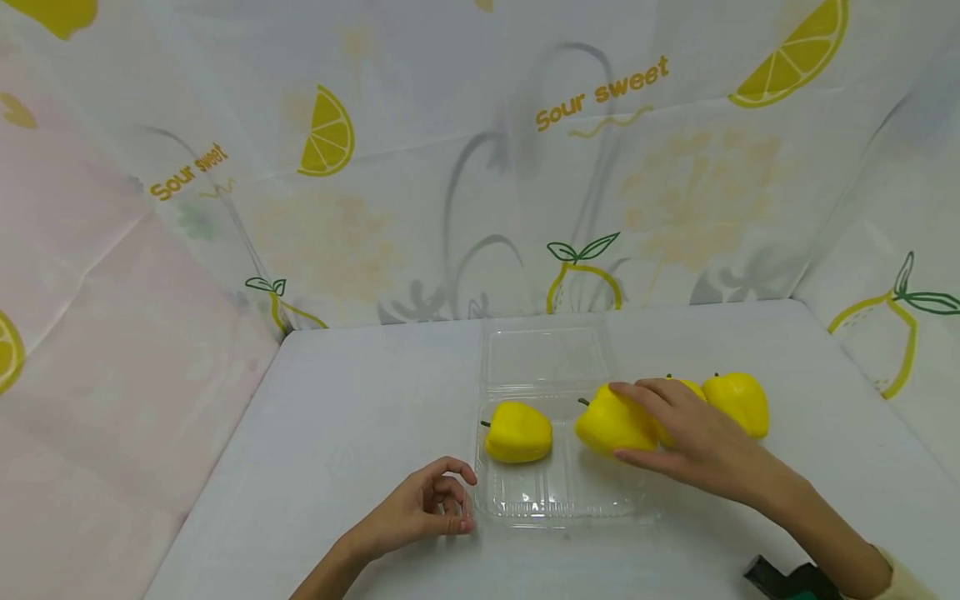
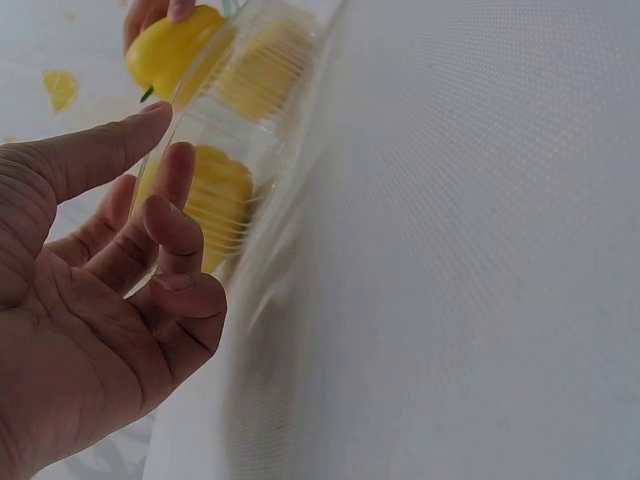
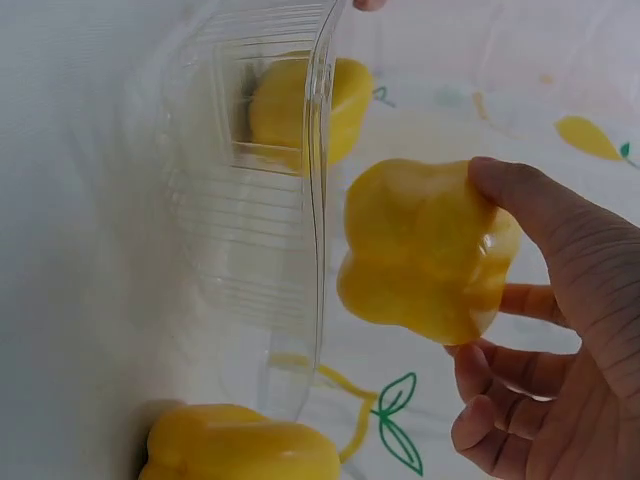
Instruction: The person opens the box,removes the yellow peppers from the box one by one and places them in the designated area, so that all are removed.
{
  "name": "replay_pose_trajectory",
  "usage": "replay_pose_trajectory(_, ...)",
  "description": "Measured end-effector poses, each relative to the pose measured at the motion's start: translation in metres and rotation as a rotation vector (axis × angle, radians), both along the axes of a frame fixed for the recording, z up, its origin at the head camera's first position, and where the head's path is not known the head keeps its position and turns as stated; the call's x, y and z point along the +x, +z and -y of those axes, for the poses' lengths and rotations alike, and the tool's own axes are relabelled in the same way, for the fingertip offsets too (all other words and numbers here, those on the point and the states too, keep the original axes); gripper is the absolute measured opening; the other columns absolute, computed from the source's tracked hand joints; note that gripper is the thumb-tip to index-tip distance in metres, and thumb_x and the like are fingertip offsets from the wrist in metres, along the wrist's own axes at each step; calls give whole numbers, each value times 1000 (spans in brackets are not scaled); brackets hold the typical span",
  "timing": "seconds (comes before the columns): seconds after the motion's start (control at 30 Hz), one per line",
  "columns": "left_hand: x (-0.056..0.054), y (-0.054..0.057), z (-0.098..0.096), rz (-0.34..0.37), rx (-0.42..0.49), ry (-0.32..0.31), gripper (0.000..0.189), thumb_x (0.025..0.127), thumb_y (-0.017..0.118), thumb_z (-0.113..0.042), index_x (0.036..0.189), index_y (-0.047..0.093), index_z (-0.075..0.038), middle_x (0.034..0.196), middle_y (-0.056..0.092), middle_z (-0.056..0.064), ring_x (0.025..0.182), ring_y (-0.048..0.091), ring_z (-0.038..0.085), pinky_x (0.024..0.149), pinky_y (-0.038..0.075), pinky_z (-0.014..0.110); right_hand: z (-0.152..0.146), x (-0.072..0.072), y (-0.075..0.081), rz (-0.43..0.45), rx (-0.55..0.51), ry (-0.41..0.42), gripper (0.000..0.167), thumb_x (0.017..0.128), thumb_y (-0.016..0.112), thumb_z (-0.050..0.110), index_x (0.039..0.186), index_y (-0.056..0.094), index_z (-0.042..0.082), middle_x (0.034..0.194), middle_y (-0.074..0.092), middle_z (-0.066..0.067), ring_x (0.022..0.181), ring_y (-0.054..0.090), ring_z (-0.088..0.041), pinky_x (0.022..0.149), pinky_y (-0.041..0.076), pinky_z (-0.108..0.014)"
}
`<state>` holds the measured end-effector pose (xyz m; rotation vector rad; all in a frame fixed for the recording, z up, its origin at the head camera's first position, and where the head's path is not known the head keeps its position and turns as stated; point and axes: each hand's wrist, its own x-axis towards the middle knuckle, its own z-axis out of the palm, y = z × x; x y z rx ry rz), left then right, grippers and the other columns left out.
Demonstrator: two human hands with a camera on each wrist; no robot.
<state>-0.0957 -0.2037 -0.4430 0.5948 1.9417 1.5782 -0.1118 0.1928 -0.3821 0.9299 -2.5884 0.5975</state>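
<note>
My right hand (image 1: pixel 693 433) grips a yellow bell pepper (image 1: pixel 611 421) by its sides, thumb and fingers apart around it. The pepper is held above the right half of a clear plastic clamshell box (image 1: pixel 525 496), its stem pointing left. A second yellow bell pepper (image 1: pixel 517 433) lies in the left half of the box. My left hand (image 1: pixel 420 508) is at the box's left front edge, fingers loosely bent. In the left wrist view, the left thumb and fingers (image 2: pixel 105 150) are beside the clear rim with a gap between them; whether they touch it is hard to tell.
Right of the box lie another yellow bell pepper (image 1: pixel 738 404) and one partly hidden behind my right hand. The box's lid (image 1: pixel 547 354) lies folded back. A black object (image 1: pixel 787 579) is at the bottom right. A lemon-print cloth (image 1: pixel 450 208) hangs behind the white table.
</note>
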Motion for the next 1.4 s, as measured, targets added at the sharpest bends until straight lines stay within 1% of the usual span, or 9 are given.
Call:
replay_pose_trajectory(0.2, 0, 0, 0, -1, 4, -3, 52, 87, 76, -13, 128, 47, 0, 92, 68, 7, 70, 54, 9, 60, 42, 17, -8, 2, 4, -13, -7, -43, 75, 71, 87, 43, 135, 56, 18, 119, 59, 2, 101, 58, -14, 79, 53, -38)
replay_pose_trajectory(0.3, 0, 1, 0, 4, 7, -1, 52, 87, 76, -12, 128, 47, 0, 92, 68, 7, 70, 55, 9, 60, 42, 17, -12, 3, 5, -19, -9, -57, 77, 71, 88, 43, 135, 56, 17, 119, 59, 2, 99, 57, -13, 78, 53, -36)
replay_pose_trajectory(0.4, 0, 1, 0, 4, 6, 0, 52, 87, 77, -12, 128, 48, 0, 92, 68, 7, 70, 54, 9, 60, 42, 17, -17, 5, 6, -8, -19, -73, 79, 70, 88, 42, 137, 55, 17, 119, 58, 4, 94, 56, -8, 75, 53, -31)
replay_pose_trajectory(0.5, 0, 1, 0, 6, 5, 1, 51, 87, 77, -12, 128, 48, 0, 92, 67, 7, 70, 55, 9, 60, 42, 17, -22, 9, 9, 27, -22, -107, 79, 72, 88, 42, 139, 52, 19, 119, 58, 5, 87, 54, -5, 70, 52, -27)
replay_pose_trajectory(0.67, 1, 1, 0, 7, -5, 6, 51, 87, 77, -13, 127, 48, -1, 92, 67, 6, 70, 54, 9, 60, 42, 17, -31, 13, 12, 45, 0, -152, 78, 72, 87, 43, 138, 52, 20, 116, 58, 5, 81, 51, -4, 65, 50, -27)
replay_pose_trajectory(0.87, 1, 2, 0, 3, -22, 13, 51, 86, 78, -14, 127, 49, -2, 92, 67, 6, 70, 54, 9, 60, 42, 17, -39, 18, 13, -4, -5, -146, 76, 67, 90, 39, 133, 58, 22, 109, 55, 11, 80, 48, -2, 61, 46, -23)
replay_pose_trajectory(0.97, 1, 2, 0, 3, -27, 16, 51, 86, 78, -14, 127, 49, -2, 92, 67, 6, 71, 54, 9, 60, 42, 17, -43, 20, 12, -14, -11, -146, 76, 64, 91, 37, 132, 59, 23, 105, 53, 13, 79, 49, -2, 60, 46, -21)
replay_pose_trajectory(1.13, 1, 3, -1, 5, -32, 19, 52, 86, 78, -15, 127, 49, -2, 92, 67, 5, 71, 54, 9, 60, 42, 18, -49, 23, 12, 13, -20, -156, 78, 63, 92, 36, 132, 59, 23, 107, 54, 11, 75, 54, -1, 58, 48, -23)
replay_pose_trajectory(1.4, 1, 4, -2, 13, -32, 21, 52, 87, 78, -16, 128, 49, -2, 93, 67, 5, 70, 54, 8, 59, 42, 17, -56, 27, 9, 36, -9, -181, 73, 62, 93, 40, 125, 61, 21, 102, 55, 13, 73, 49, -2, 53, 41, -21)
